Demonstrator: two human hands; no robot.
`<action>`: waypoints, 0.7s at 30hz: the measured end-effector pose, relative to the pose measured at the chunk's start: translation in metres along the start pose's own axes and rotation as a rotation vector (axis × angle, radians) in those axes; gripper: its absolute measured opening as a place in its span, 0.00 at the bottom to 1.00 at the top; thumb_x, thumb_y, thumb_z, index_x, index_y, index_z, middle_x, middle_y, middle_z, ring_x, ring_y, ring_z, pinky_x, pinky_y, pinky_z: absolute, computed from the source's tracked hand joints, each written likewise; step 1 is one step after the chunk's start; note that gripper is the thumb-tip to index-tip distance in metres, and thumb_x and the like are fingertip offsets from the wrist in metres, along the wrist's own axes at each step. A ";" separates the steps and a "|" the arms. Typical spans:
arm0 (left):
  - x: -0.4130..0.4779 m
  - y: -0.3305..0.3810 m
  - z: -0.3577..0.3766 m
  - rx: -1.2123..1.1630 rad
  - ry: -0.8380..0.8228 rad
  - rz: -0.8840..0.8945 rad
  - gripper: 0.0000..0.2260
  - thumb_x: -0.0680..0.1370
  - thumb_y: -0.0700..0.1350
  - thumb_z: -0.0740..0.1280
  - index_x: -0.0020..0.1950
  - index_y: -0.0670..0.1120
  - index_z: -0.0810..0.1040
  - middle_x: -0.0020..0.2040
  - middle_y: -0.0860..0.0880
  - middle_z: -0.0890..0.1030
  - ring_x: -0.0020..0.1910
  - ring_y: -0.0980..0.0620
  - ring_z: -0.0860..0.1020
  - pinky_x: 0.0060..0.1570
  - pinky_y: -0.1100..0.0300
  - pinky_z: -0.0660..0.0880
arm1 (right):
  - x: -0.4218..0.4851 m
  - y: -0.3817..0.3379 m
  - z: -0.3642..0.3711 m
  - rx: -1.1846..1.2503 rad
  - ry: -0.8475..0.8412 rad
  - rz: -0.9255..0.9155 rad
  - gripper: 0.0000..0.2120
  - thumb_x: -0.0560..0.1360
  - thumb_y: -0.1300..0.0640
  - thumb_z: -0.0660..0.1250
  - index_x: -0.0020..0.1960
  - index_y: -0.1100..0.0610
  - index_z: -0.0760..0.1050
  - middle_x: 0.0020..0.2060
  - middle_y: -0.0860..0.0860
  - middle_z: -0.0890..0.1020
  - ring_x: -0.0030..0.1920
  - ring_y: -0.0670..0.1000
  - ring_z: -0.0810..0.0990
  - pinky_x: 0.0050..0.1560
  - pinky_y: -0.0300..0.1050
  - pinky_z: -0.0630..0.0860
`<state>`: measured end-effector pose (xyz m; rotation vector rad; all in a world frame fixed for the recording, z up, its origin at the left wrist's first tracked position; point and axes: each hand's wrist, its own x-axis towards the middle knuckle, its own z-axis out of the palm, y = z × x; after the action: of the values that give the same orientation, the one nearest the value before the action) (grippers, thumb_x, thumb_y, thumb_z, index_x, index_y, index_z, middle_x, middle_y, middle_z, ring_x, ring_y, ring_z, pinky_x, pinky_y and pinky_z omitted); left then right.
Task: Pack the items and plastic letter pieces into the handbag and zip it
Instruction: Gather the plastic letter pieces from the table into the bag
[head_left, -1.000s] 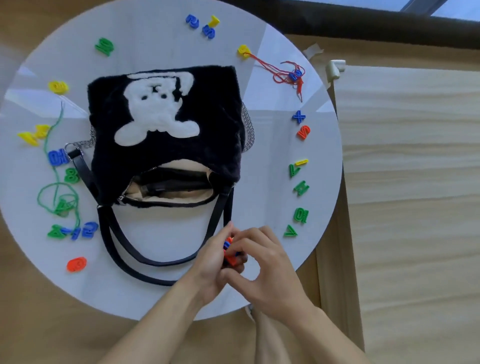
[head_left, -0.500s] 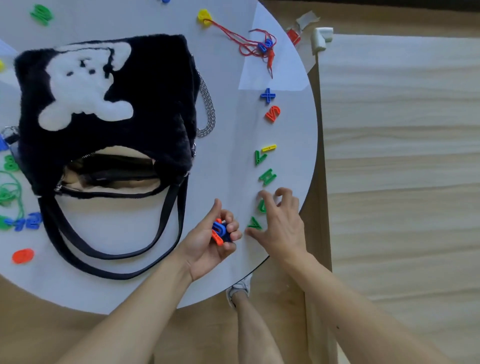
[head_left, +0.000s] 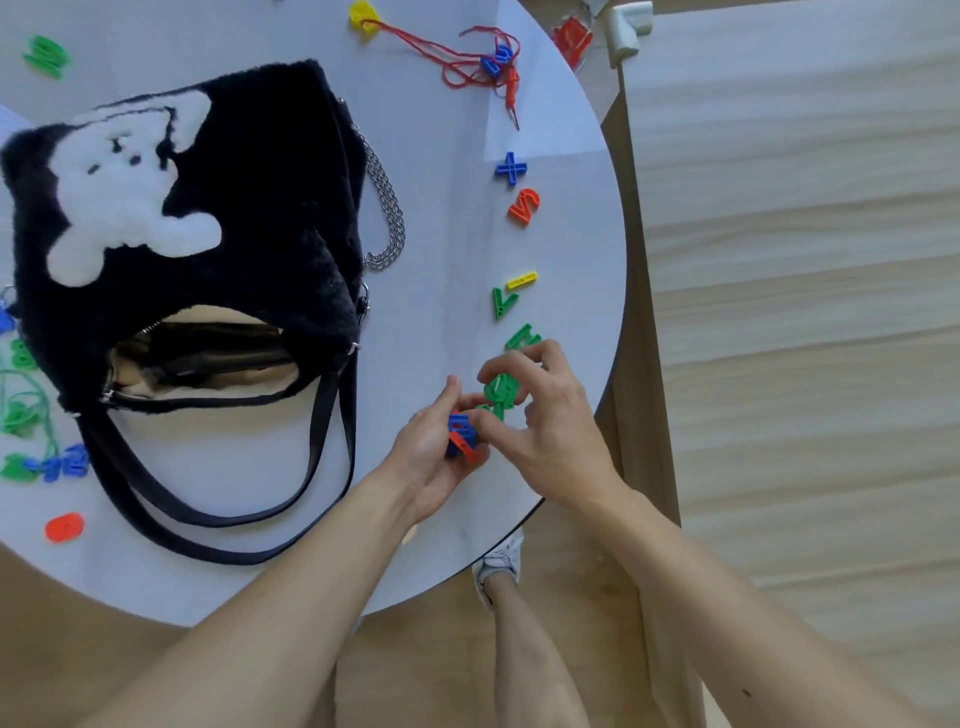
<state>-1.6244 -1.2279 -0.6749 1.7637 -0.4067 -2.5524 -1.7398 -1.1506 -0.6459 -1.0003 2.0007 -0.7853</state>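
A black furry handbag with a white bear patch lies on the round white table, its zipper mouth open toward me. My left hand cups blue and orange letter pieces near the table's front right edge. My right hand pinches green letter pieces right beside the left hand. More pieces lie along the right rim: a green one, a green V, a yellow bar, an orange S and a blue X.
Red string with a blue piece and a yellow piece lies at the back. Green string and several green and blue pieces sit at the left, an orange piece at the front left. The bag's straps loop toward me. A chain trails right.
My right hand lifted green pieces off the table and brought them to the left hand. The view shifted slightly, so the bag sits further left.
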 end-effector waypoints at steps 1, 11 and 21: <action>-0.002 0.003 0.004 -0.029 -0.072 -0.011 0.24 0.83 0.59 0.56 0.60 0.42 0.81 0.49 0.43 0.81 0.43 0.50 0.80 0.48 0.58 0.77 | 0.000 -0.008 -0.003 0.005 -0.038 -0.036 0.12 0.72 0.53 0.73 0.55 0.48 0.78 0.52 0.47 0.70 0.47 0.42 0.74 0.42 0.36 0.74; -0.049 0.024 -0.015 -0.273 -0.264 -0.028 0.25 0.83 0.59 0.57 0.43 0.45 0.85 0.37 0.48 0.82 0.31 0.54 0.79 0.31 0.63 0.77 | 0.003 -0.064 0.008 -0.370 0.030 -0.338 0.14 0.70 0.46 0.75 0.42 0.56 0.78 0.41 0.49 0.80 0.45 0.55 0.73 0.46 0.53 0.72; -0.079 0.086 -0.108 -0.427 0.161 0.256 0.16 0.84 0.54 0.56 0.51 0.43 0.77 0.37 0.48 0.75 0.29 0.55 0.73 0.22 0.67 0.67 | 0.017 -0.107 0.063 -0.083 0.017 -0.266 0.15 0.82 0.44 0.58 0.56 0.53 0.77 0.53 0.48 0.73 0.54 0.50 0.75 0.56 0.56 0.74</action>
<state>-1.5078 -1.3204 -0.6198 1.6202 -0.0665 -2.1088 -1.6541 -1.2309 -0.6022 -1.3320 1.9520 -0.8583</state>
